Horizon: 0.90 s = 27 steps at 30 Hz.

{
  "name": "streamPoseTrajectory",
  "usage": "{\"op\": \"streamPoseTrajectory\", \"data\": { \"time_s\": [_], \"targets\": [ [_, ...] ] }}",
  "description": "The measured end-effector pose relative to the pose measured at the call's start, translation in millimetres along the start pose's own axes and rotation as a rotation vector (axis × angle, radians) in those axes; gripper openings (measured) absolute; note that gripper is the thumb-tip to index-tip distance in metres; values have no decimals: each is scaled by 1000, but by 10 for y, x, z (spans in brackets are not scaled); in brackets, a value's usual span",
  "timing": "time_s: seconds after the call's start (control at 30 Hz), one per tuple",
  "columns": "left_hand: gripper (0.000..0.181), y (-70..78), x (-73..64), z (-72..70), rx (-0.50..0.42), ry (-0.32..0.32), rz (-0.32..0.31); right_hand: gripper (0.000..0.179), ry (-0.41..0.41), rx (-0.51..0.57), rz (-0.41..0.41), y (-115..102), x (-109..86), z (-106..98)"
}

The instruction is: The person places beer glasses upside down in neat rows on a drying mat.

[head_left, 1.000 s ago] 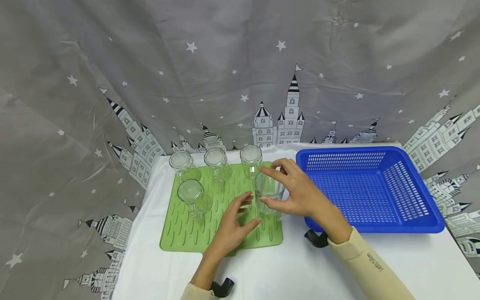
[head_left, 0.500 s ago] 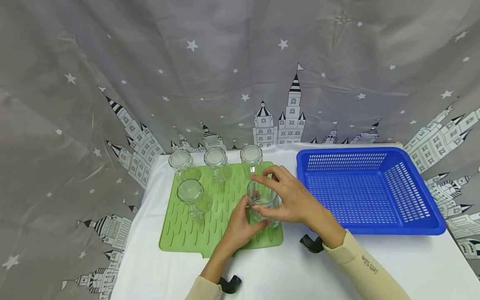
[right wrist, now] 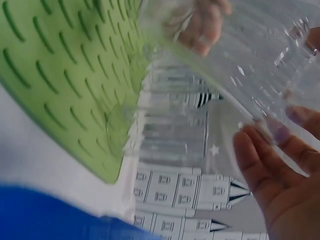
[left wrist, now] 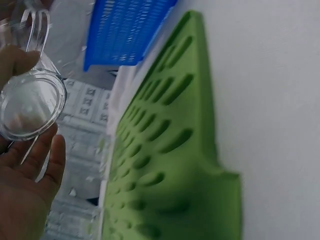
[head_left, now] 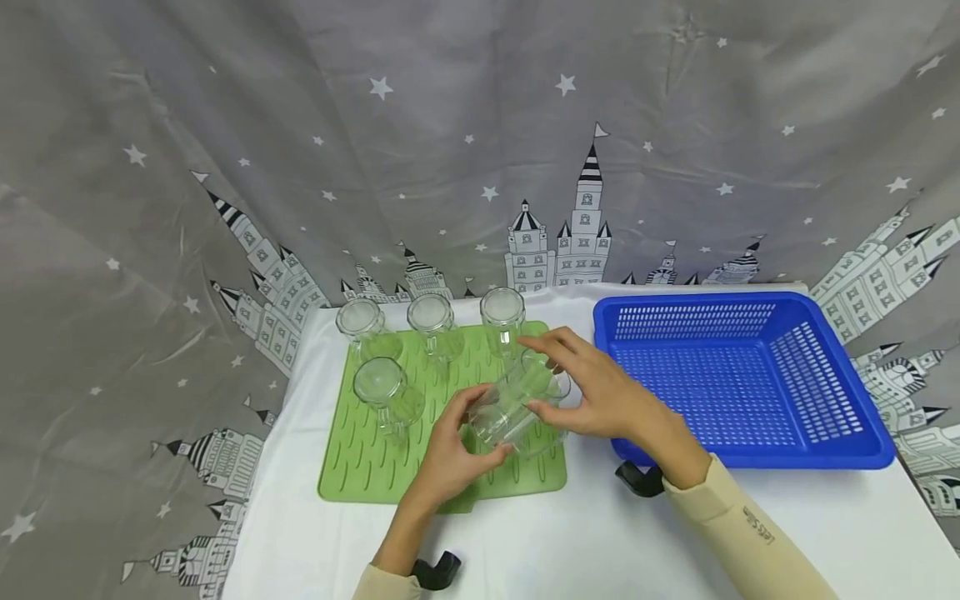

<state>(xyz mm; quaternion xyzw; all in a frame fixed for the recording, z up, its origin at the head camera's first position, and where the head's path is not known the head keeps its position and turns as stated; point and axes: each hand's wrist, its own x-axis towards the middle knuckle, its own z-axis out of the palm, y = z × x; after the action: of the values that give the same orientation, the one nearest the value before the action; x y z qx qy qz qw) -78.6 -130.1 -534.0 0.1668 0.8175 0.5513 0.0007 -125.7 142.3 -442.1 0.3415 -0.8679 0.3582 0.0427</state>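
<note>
A clear glass mug (head_left: pixel 506 412) is tilted in the air above the green drying mat (head_left: pixel 360 475), between my two hands. Its round base, facing the camera in the left wrist view, points toward my left hand (head_left: pixel 453 454). That hand holds the base end, thumb on the near side and fingers on the far side. My right hand (head_left: pixel 600 392) grips the mug at its rim end; in the right wrist view its fingertips (right wrist: pixel 280 132) touch the glass edge. Several similar mugs, such as the nearest one (head_left: pixel 386 387), stand upside down on the mat.
A blue plastic basket (head_left: pixel 750 456) stands on the white-covered table (head_left: pixel 540 550), right of the mat. The back row of mugs (head_left: pixel 431 317) lies close behind the held one. A grey curtain (head_left: pixel 420 150) printed with castles and stars hangs behind the table.
The mug has gone from upright, open end up, to tilted, with its base swung left. My left hand has come to its base, while the right hand stays at the rim end.
</note>
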Motion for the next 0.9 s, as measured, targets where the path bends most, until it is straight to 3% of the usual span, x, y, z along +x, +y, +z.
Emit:
{"op": "streamPoseTrajectory", "data": {
  "time_s": [0.17,0.3,0.47,0.7,0.9],
  "targets": [
    [79,49,-29,-168,-64,49,26,70,-56,-8,101,63,-81,-98],
    [79,119,-41,-238,-72,114,48,66,-57,-44,111,88,-110,-139],
    [80,205,-22,-238,-68,150,42,63,-56,-49,106,82,-131,-150],
    [78,196,81,-190,69,206,81,58,-49,-45,99,95,-162,-139],
    [78,121,177,-145,113,212,82,55,-31,-24,100,106,-179,-143]
  ]
}}
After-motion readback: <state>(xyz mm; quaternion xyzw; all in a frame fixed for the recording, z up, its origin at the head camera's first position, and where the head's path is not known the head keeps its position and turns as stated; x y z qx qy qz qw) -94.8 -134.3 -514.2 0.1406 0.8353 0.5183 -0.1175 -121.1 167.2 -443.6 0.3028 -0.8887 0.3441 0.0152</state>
